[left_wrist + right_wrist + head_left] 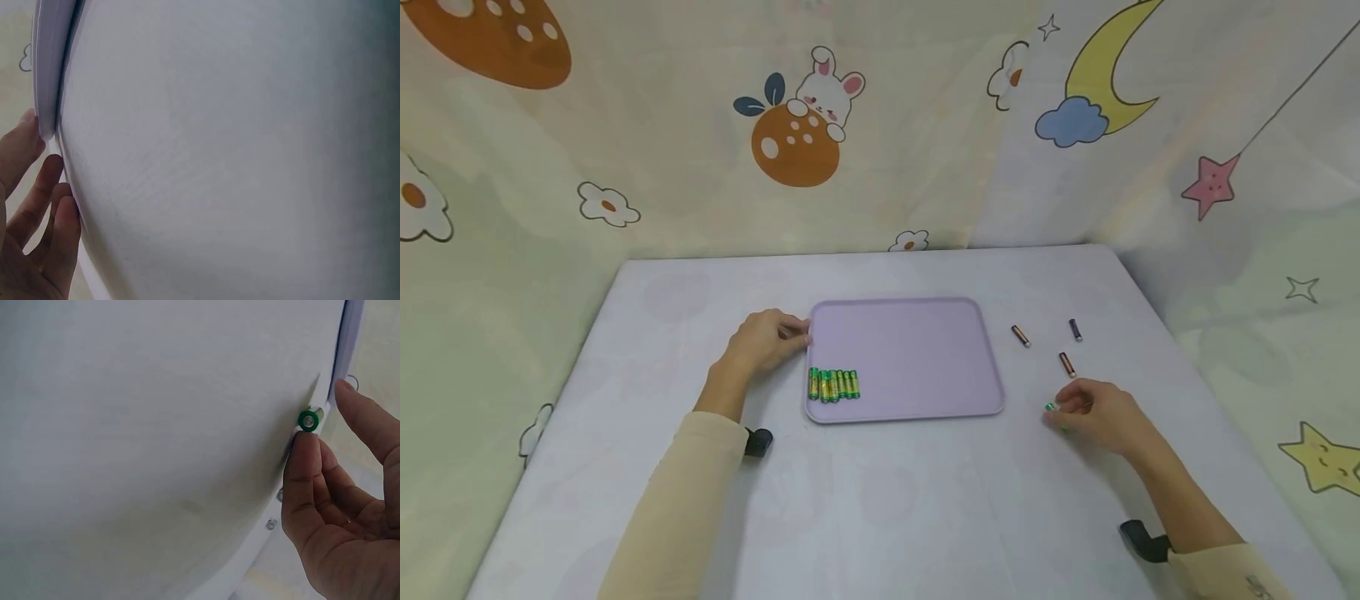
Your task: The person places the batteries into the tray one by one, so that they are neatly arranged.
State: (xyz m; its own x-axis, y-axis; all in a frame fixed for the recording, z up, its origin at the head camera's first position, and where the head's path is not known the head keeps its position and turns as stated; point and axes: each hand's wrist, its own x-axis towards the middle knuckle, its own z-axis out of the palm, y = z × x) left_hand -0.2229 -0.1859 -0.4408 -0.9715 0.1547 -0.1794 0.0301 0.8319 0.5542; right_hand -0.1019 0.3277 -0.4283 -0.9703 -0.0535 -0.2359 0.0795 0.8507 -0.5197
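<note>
A lilac tray (917,350) lies on the table with several green batteries (833,385) lined up in its lower left corner. My left hand (767,340) is at the tray's left edge; in the left wrist view its thumb touches the rim, other fingers apart from it. Over on the right, my right hand (1097,412) is low above the table at another green battery (308,420). A fingertip touches this battery from one side, while the thumb looks apart from it. The hand hides part of the battery in the head view.
Beyond my right hand lie three dark batteries: a brown-and-black one (1020,336), a second such battery (1067,364) and a darker one (1076,330). A white cloth covers the table (880,508). Printed curtains (685,125) hang behind and beside it.
</note>
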